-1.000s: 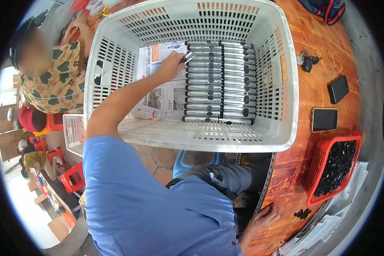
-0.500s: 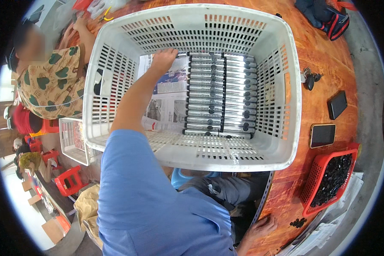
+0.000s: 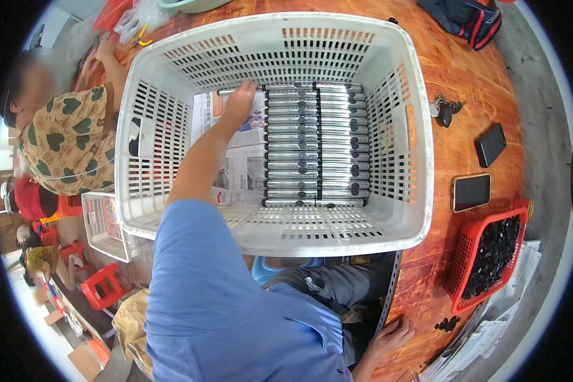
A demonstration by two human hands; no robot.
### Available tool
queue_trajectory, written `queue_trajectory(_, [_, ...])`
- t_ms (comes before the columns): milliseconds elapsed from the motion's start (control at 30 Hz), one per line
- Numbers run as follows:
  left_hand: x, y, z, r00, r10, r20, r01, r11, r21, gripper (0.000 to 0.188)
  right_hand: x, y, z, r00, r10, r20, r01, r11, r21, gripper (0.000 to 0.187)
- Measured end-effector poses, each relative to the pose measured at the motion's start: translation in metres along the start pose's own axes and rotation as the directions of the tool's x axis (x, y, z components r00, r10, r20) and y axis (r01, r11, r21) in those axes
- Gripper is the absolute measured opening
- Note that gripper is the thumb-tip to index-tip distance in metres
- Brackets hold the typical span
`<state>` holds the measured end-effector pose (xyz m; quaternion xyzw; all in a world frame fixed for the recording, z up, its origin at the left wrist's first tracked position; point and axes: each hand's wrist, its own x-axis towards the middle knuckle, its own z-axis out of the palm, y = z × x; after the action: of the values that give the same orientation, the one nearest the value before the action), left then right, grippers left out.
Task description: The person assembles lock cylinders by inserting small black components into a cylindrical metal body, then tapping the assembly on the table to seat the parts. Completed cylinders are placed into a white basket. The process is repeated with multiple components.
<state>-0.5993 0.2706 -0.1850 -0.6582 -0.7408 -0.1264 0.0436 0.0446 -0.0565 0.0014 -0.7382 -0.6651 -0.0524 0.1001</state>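
A large white slatted plastic basket stands before me, newspaper lining its bottom. Two columns of shiny metal tubes with black end caps lie side by side across its middle and right. At the far end of the bare newspaper, my left hand is closed from above around one metal tube, whose capped left end sticks out past my fingers. My right hand rests on the wooden table's edge at lower right, fingers stretched out and holding nothing. A small pile of black caps lies beyond it.
Along the right side of the table are a red basket of black caps, two phone-like devices, keys and a dark bag. A person works at the left, near yellow-handled pliers.
The whole view has shifted, so the basket sits a little further left. A tube's left end now shows beside my left hand. My right hand stays at the table edge.
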Motion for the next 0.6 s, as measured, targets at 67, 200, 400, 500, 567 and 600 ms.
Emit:
queue_trajectory(67, [-0.005,-0.005,0.002,0.999,0.041,-0.008,-0.041,0.999,-0.013,0.033,0.0,-0.002,0.002,1.0,0.005,-0.029,-0.005,1.0,0.004,0.02])
queue_trajectory(200, [-0.004,-0.006,-0.002,0.992,0.025,0.123,-0.021,0.999,-0.031,0.042,0.007,-0.011,-0.002,1.0,-0.005,-0.027,0.005,1.0,-0.007,0.021])
queue_trajectory(400, [-0.005,0.001,-0.021,0.965,0.019,0.261,-0.001,0.998,-0.069,0.054,0.005,-0.011,-0.003,1.0,0.007,-0.028,-0.005,0.999,0.041,0.022])
queue_trajectory(500, [-0.005,0.004,-0.038,0.932,-0.055,0.358,0.081,0.995,-0.06,0.058,0.007,-0.013,-0.005,1.0,0.002,-0.029,-0.001,0.999,0.047,0.022])
queue_trajectory(567, [-0.008,0.0,-0.049,0.943,-0.055,0.327,0.067,0.997,-0.027,0.055,0.012,-0.017,-0.009,1.0,-0.012,-0.026,0.014,0.998,0.054,0.021])
queue_trajectory(600, [-0.007,-0.002,-0.054,0.919,-0.094,0.382,0.092,0.995,0.024,0.054,0.013,-0.018,-0.009,0.999,-0.019,-0.043,0.021,0.998,0.061,0.021])
